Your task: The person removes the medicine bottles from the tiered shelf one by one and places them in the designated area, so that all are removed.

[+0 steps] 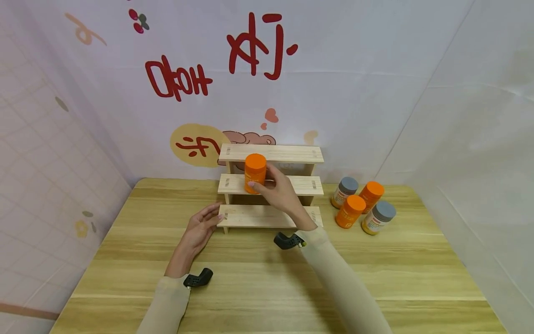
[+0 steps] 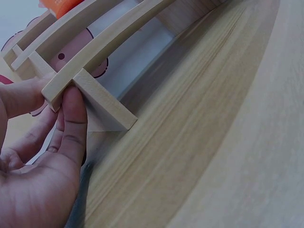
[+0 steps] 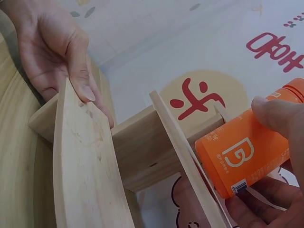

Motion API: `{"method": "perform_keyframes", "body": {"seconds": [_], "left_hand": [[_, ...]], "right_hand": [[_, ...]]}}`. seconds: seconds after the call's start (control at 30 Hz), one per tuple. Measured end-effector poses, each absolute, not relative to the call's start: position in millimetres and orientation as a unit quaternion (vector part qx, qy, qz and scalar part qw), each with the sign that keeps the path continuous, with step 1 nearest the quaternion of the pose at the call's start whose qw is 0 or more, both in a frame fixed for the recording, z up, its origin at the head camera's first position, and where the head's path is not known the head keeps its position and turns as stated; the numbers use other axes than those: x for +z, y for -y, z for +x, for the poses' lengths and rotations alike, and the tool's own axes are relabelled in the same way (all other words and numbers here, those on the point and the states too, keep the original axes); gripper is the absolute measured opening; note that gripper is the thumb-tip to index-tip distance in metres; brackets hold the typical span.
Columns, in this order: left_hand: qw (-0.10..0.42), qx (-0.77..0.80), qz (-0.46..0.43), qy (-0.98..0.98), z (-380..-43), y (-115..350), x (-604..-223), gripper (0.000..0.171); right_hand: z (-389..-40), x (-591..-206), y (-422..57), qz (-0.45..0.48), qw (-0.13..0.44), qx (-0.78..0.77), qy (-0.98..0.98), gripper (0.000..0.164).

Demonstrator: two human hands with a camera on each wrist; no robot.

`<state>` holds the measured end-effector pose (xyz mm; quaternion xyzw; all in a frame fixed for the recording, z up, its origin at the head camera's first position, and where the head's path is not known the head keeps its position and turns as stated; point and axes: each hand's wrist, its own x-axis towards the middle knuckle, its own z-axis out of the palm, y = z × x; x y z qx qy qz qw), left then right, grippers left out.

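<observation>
My right hand (image 1: 283, 194) grips an orange bottle (image 1: 255, 168) with an orange lid, thumb on the near side. The bottle is upright at the middle step of a pale wooden three-step rack (image 1: 271, 153), left of centre. In the right wrist view its base is right by the middle board (image 3: 183, 152); whether it touches is hard to tell. My left hand (image 1: 201, 229) pinches the left end of the lowest board (image 2: 90, 54), thumb above and fingers beneath, as the left wrist view shows.
Right of the rack, two orange bottles (image 1: 350, 211) and two grey-lidded jars (image 1: 378, 218) stand close together on the wooden table (image 1: 258, 287). Behind the rack rises a white wall sheet (image 1: 354, 93) with red lettering and drawings.
</observation>
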<state>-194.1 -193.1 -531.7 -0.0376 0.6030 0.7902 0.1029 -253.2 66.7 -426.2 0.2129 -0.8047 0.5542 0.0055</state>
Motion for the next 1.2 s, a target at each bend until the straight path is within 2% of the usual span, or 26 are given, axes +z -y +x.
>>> {"method": "perform_keyframes", "body": {"seconds": [0.9,1.2], "left_hand": [[0.096,0.796,-0.034,-0.597,-197,193,-531,0.061],[0.097,0.798,-0.040,-0.594,-196,191,-533,0.062]], "right_hand": [[-217,-437,-126,0.193,0.036,0.576,0.794,0.052],[-206,-437,-150,0.182,0.034,0.575,0.797,0.055]]}}
